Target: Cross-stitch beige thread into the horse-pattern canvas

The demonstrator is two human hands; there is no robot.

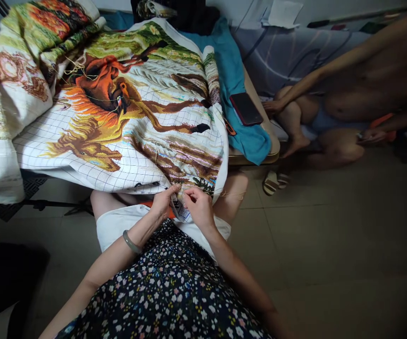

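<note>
A large cross-stitch cloth (175,132) spreads over the table (274,148) and down onto the person's lap, and judging by its coloured areas the stitching is well along but unfinished. Filled in are the brown and green landscape bands, the dark-hoofed legs, the orange mane and a golden horse's head (99,148) (the picture lies sideways to the person). White gridded ground around that head and along the near edge is left bare, as is a patch between the legs and the grassy bands, though some of it may be meant to stay white. The left hand (164,202) pinches the cloth's near edge between thumb and fingers, beside a stitched corner with dark green. Just beside it, the right hand (200,209) has thumb and forefinger drawn narrow at that corner; whether a needle sits between them is too small to tell. Pale thread (233,194) trails out past the right hand, and more loose strands (79,68) lie near the rolled portion, which hides its share of the work.
</note>
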